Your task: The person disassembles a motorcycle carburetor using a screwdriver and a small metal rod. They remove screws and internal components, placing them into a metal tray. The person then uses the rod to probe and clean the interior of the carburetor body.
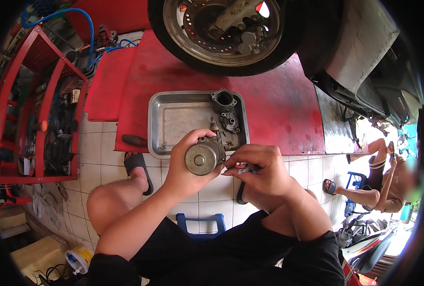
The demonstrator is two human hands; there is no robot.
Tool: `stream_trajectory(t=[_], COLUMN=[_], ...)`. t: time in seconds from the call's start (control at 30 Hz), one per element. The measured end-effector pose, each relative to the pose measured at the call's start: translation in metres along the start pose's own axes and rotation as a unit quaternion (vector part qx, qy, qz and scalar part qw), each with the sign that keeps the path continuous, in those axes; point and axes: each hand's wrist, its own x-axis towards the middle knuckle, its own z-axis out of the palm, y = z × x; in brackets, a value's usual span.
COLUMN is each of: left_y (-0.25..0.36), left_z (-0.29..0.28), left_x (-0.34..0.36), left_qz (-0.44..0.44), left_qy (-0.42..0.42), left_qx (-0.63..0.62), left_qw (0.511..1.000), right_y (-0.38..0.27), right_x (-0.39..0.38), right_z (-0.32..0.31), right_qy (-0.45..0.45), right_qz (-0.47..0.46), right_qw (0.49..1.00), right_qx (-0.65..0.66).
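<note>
My left hand (185, 167) is wrapped round a metal engine part with a round, domed grey-brass cap (201, 158), which faces up. Close on its right side, my right hand (264, 167) is closed on a small silver metal tool (248, 168). The tool's kind is partly hidden by my fingers. Its tip end is near the part's right edge; I cannot tell whether they touch. Just beyond my hands is a shallow metal tray (153, 119). In it lie a dark flanged cylinder (224, 98), a grey cast metal piece (230, 122) and a small brass-tipped fitting (214, 125).
The tray rests on a red platform (288, 114), beneath a motorbike wheel (221, 69). A dark handle (134, 140) lies at the platform's near edge. Left stands a red rack (42, 114) of tools. A blue stool (201, 224) is below me. Another person (383, 186) sits at right.
</note>
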Motion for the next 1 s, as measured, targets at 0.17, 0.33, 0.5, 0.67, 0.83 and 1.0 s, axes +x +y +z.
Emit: stream_trajectory(t=[0.17, 0.33, 0.5, 0.67, 0.83, 1.0], left_y=[-0.003, -0.003, -0.004, 0.002, -0.004, -0.003], left_z=[0.003, 0.005, 0.001, 0.000, -0.001, 0.001], left_x=[0.004, 0.003, 0.002, 0.000, -0.006, -0.007], left_qz=[0.034, 0.039, 0.051, 0.046, -0.009, -0.066], left_qy=[0.004, 0.012, 0.024, 0.010, -0.013, -0.028], left_qx=[0.021, 0.014, 0.047, 0.076, 0.006, -0.038], left_qw=[0.999, 0.999, 0.997, 0.996, 1.000, 0.997], right_y=[0.007, 0.008, 0.007, 0.011, 0.009, 0.006], right_x=[-0.001, -0.001, 0.002, 0.001, 0.004, 0.007], right_z=[0.005, 0.005, 0.009, 0.013, 0.016, 0.012], right_qy=[0.036, 0.045, 0.046, 0.042, 0.058, 0.037], right_qz=[-0.015, -0.020, -0.011, -0.016, 0.011, 0.021], right_qw=[0.999, 0.996, 0.997, 0.995, 0.997, 0.999], right_qx=[-0.028, -0.067, -0.068, -0.087, -0.041, -0.032])
